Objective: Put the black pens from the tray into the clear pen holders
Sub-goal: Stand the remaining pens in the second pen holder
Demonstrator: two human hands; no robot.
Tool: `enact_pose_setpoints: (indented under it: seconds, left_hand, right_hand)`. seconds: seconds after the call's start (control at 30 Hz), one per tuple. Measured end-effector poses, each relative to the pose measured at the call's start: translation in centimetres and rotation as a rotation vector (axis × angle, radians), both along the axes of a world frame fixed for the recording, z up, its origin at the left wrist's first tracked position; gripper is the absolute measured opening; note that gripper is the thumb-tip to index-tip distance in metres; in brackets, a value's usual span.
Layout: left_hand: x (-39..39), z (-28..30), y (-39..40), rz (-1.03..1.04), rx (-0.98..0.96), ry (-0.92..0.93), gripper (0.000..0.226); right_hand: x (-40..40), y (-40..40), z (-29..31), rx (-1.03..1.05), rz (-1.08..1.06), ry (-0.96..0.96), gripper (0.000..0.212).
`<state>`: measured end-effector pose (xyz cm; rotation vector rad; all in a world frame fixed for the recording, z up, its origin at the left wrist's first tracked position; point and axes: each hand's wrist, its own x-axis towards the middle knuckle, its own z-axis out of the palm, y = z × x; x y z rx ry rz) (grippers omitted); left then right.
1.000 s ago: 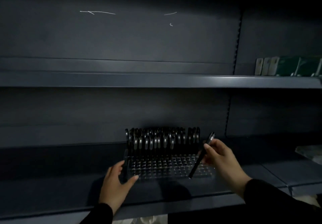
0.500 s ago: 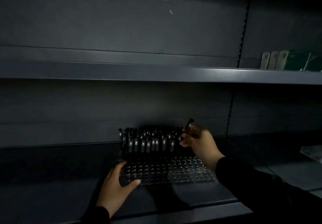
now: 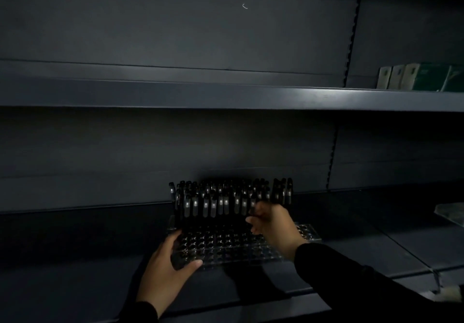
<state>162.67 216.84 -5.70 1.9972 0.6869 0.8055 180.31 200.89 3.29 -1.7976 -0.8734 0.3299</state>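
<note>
Clear perforated pen holder (image 3: 307, 232) on dark matte shelf (image 3: 75, 260), rear rows packed with glossy black pens (image 3: 221, 199); left hand (image 3: 165, 267) gripping its corner, right hand (image 3: 273, 224) curled, grasp unclear

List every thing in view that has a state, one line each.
clear pen holder: on the lower shelf, back rows filled, front holes empty.
black pens: upright in the holder's back rows.
left hand: grips the holder's front left corner.
right hand: fingers curled at the pens; grasp unclear.
green boxes: upright on upper shelf.
</note>
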Motion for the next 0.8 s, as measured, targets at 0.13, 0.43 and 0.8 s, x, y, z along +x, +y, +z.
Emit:
enact_pose_setpoints:
  seconds: [0.13, 0.43, 0.8]
  left_hand:
    - [0.0, -0.1, 0.0, 0.025, 0.02, 0.004, 0.069]
    - [-3.9, -0.3, -6.3, 0.132, 0.087, -0.062, 0.054]
    - [-11.9, -18.7, -14.1, 0.047, -0.093, 0.625, 0.08]
  right_hand:
    - [0.4, 0.1, -0.6, 0.006, -0.018, -0.047, 0.012]
    - [-2.9, -6.0, -3.2, 0.112, -0.071, 0.014, 0.014]
    - [-9.8, -16.5, -20.7, -0.288, 0.107, -0.091, 0.025]
